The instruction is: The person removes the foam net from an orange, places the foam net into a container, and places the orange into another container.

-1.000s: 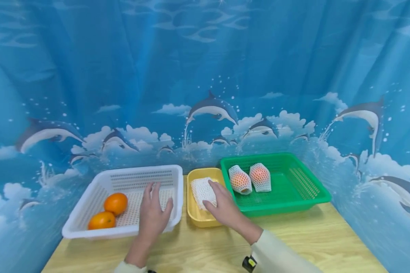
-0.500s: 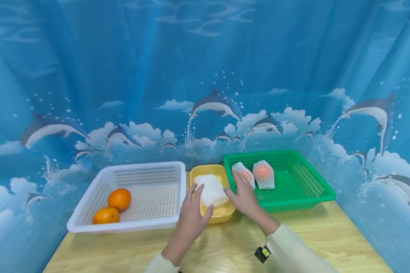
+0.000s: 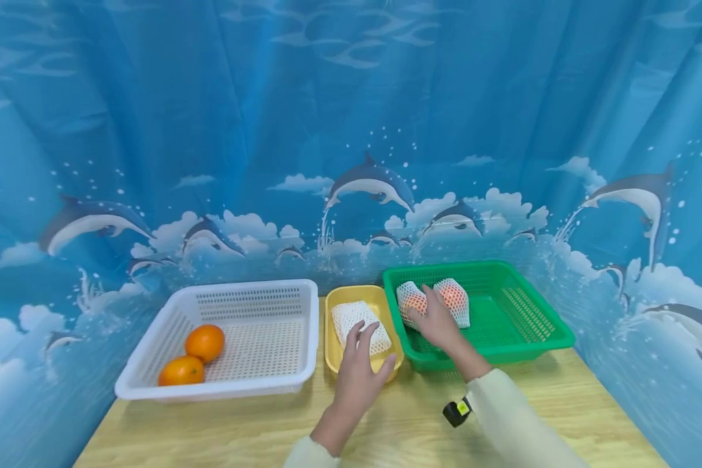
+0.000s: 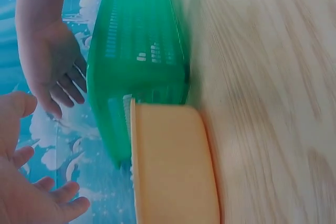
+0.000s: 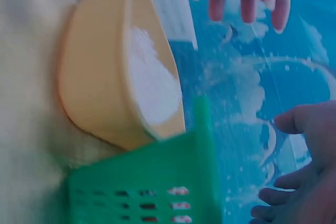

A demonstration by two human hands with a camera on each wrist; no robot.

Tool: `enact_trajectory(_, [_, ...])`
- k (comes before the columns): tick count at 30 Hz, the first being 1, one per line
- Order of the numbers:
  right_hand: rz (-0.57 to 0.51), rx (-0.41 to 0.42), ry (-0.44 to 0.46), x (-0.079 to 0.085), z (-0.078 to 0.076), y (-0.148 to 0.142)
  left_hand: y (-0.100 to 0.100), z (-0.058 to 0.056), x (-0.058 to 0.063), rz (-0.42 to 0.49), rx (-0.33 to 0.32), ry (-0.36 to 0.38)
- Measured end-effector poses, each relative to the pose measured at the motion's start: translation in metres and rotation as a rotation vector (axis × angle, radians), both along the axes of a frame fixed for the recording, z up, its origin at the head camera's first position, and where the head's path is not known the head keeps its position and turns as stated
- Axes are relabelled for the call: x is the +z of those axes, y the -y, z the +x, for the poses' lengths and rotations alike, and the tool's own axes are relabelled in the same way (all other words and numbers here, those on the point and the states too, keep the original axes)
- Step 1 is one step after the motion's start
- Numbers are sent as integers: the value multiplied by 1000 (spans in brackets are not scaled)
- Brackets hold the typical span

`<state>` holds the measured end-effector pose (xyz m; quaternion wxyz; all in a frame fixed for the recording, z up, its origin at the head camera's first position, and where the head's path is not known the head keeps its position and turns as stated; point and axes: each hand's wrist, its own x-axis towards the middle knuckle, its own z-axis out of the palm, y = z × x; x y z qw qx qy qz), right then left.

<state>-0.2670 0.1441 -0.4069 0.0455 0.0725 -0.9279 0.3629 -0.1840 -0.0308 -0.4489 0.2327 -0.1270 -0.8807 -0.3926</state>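
Note:
My right hand point(image 3: 439, 323) is over the left side of the green basket point(image 3: 520, 348), fingers reaching above two round orange-red fruits in white foam nets. The left netted fruit point(image 3: 411, 300) lies beside its fingertips; the right netted fruit point(image 3: 456, 303) is partly hidden behind the hand. In the right wrist view that hand point(image 5: 315, 166) holds nothing, its thumb and fingers apart. My left hand point(image 3: 357, 383) hovers at the front of the small yellow basket point(image 3: 331, 354), fingers spread. White foam nets point(image 3: 351, 316) lie in this basket, partly covered by the left hand.
At the left stands a white basket point(image 3: 257, 385) holding two bare oranges point(image 3: 205, 342). All the baskets rest on a wooden table point(image 3: 409, 429), with a blue dolphin-print curtain point(image 3: 269, 130) behind. A small black device point(image 3: 456, 411) sits at the right sleeve.
The right hand has moved from the yellow basket rightwards to the netted fruits in the green one. The left hand has come from the white basket to the yellow one.

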Motion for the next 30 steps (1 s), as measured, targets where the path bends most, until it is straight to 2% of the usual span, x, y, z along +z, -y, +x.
enact_trajectory(3, [33,10,72,5,-12,-8,-11,-4,-2,5,-22,25])
enact_trajectory(7, [77,-13,157,10,-28,-21,-24,-9,-5,-31,-38,64])
enact_trajectory(14, [138,-44,215,13,-52,-38,-36,-17,-7,-72,-70,134])
enact_trajectory(20, [212,-56,331,16,-69,-47,-44,-22,-5,-116,-71,151])
enact_trajectory(24, [300,-68,406,23,-73,-47,-47,-22,-2,-144,-71,147])
enact_trajectory(30, [387,-56,448,28,-74,-49,-52,-21,0,-220,-71,125])
